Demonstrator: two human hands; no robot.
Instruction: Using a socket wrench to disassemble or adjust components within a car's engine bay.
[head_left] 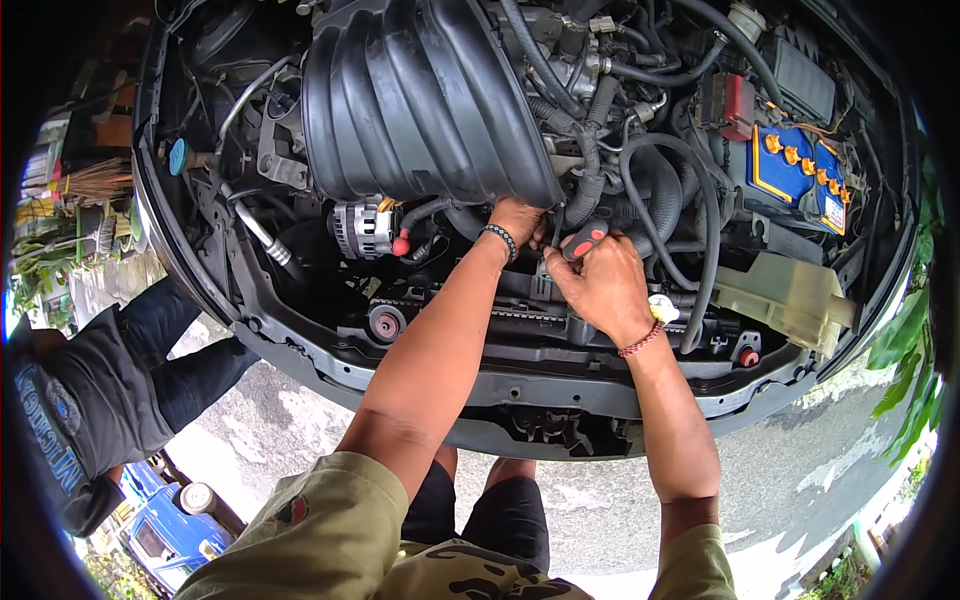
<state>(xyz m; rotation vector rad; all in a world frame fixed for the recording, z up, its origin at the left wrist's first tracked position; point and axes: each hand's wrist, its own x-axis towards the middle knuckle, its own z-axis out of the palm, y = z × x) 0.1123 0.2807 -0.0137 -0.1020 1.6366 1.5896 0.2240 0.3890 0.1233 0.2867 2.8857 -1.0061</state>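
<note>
Right hand [610, 285] fingers clamped on black-and-red tool handle [586, 240] | left hand [518, 217] fingers: can't tell | ribbed black plastic cover [415, 100] on; work seemingly unfinished

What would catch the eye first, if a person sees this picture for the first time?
Probably the big ribbed black cover, at the top, left of centre. Below its lower right corner, the right hand grips a red-and-black handle. At upper right, a blue battery with orange caps stands out.
</note>
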